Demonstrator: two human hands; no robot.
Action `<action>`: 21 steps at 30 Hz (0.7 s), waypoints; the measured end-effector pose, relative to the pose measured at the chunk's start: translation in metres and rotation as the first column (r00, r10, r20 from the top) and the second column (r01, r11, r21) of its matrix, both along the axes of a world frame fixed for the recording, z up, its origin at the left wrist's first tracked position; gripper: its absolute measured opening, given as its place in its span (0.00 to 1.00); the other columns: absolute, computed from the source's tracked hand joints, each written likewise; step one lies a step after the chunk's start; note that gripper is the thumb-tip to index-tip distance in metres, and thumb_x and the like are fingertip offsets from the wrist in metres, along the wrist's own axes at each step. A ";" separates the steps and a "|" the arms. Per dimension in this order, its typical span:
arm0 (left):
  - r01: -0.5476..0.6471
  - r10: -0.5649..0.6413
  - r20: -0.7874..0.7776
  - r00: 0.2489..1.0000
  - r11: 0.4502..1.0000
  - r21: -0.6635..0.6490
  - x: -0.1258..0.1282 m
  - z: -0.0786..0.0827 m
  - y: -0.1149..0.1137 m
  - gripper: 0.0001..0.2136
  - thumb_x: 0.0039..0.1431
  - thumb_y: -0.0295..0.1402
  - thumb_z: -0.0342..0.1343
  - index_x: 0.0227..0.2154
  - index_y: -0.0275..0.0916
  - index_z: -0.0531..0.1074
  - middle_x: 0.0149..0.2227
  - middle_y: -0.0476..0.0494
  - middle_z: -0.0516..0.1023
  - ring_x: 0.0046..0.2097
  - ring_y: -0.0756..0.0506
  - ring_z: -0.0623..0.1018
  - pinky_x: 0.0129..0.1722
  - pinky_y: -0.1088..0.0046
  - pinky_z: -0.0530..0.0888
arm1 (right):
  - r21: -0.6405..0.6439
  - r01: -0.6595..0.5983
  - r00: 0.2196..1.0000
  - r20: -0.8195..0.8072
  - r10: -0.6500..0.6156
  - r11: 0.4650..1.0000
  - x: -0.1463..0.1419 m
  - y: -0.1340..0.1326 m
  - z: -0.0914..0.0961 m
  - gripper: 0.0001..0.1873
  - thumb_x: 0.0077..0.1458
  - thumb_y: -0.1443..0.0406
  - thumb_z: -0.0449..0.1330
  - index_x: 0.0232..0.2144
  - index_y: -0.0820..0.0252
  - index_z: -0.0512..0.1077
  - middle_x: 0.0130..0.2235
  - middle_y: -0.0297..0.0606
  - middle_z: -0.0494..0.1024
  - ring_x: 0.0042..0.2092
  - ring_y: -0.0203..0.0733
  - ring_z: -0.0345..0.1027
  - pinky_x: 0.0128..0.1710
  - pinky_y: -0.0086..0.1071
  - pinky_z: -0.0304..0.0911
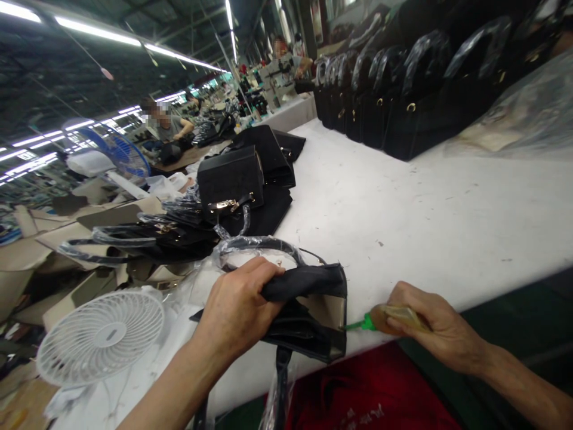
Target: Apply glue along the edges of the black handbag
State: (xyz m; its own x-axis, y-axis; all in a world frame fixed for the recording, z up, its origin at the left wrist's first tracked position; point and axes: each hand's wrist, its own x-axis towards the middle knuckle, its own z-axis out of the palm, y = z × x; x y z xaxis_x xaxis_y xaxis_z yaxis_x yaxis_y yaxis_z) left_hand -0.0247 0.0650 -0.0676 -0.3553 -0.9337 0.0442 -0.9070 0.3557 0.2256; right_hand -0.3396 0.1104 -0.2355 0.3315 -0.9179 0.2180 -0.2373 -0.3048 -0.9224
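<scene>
My left hand is closed on the top edge of a black handbag lying on its side at the near edge of the white table. The bag's plastic-wrapped handle loops out behind my fingers. My right hand is closed around a small tool with a green tip. That tip points left and touches the bag's open tan-lined side.
More black handbags lie heaped at the table's left. A row of upright black bags lines the far right. A small white fan stands at lower left, a blue fan farther back. Other people work at distant tables.
</scene>
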 end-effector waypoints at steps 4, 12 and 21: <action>-0.017 0.016 0.007 1.000 1.000 0.014 0.001 0.000 0.002 0.08 0.56 0.27 0.61 0.38 0.44 0.78 0.38 0.51 0.80 0.38 0.44 0.80 0.36 0.67 0.70 | -0.047 0.050 0.999 0.018 -0.050 0.998 -0.001 0.000 -0.002 0.11 0.69 0.61 0.58 0.33 0.55 0.72 0.32 0.34 0.71 0.31 0.38 0.68 0.31 0.32 0.65; 0.005 -0.005 -0.025 1.000 1.000 0.004 0.002 -0.001 0.006 0.07 0.56 0.28 0.60 0.38 0.44 0.77 0.38 0.51 0.80 0.39 0.44 0.80 0.37 0.66 0.71 | -0.035 -0.018 1.000 -0.002 0.018 0.999 -0.002 0.000 -0.007 0.10 0.71 0.63 0.56 0.34 0.55 0.71 0.33 0.33 0.71 0.31 0.36 0.67 0.32 0.31 0.64; 0.010 -0.009 -0.032 0.999 1.000 0.013 0.004 0.001 0.010 0.08 0.57 0.28 0.59 0.39 0.44 0.77 0.39 0.50 0.81 0.40 0.43 0.81 0.38 0.66 0.73 | 0.024 -0.001 1.000 -0.005 0.001 1.000 0.003 0.005 -0.002 0.11 0.71 0.62 0.56 0.33 0.56 0.68 0.32 0.32 0.67 0.31 0.35 0.64 0.31 0.30 0.61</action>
State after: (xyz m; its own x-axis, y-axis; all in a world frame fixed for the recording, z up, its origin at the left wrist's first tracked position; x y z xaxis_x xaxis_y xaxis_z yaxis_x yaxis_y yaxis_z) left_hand -0.0208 0.0747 -0.0671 -0.3626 -0.9310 0.0431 -0.8959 0.3609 0.2589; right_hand -0.3369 0.1159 -0.2374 0.3337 -0.9224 0.1943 -0.2418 -0.2830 -0.9281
